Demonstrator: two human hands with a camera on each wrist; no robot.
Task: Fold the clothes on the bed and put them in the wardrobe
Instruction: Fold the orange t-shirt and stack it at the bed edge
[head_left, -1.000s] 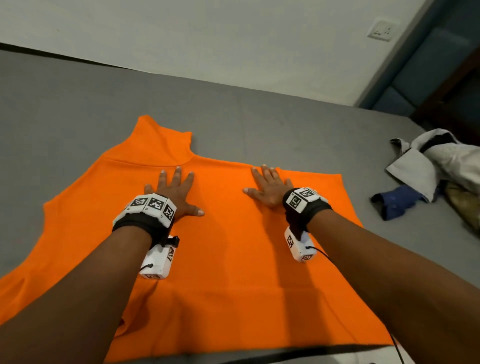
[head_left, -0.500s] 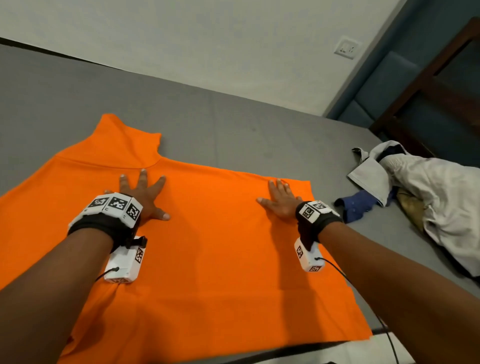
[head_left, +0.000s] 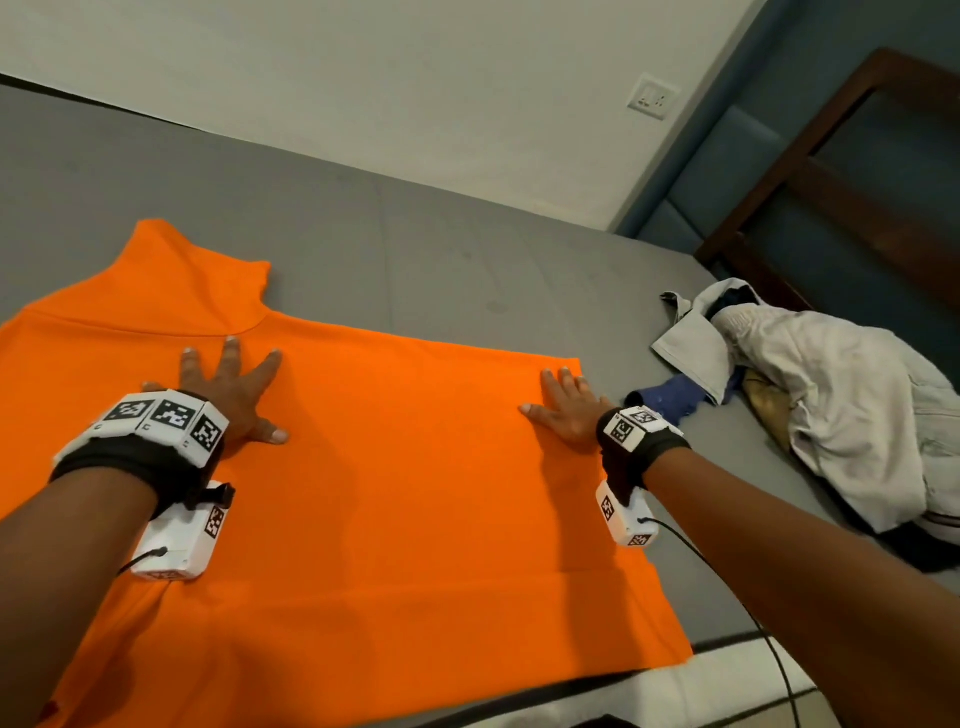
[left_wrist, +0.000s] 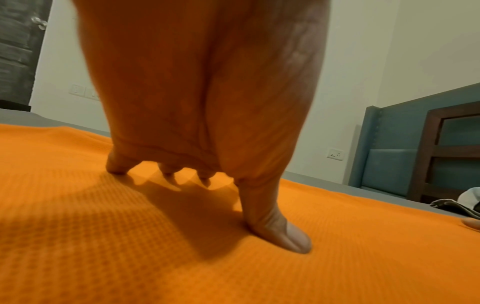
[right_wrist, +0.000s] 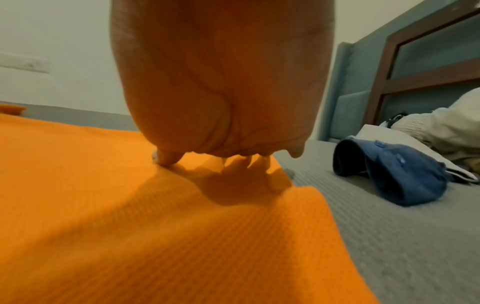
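Right now my left hand (head_left: 228, 395) and right hand (head_left: 569, 410) lie flat, fingers straight, gripping nothing, on the orange shirt (head_left: 389, 493) spread across the bed (head_left: 415, 249). I'd smooth outward evenly before folding, so no creases get trapped.

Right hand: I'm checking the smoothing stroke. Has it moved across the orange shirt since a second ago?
Yes. The right hand has slid outward from mid-shirt to the orange shirt's right edge, toward the blue garment.
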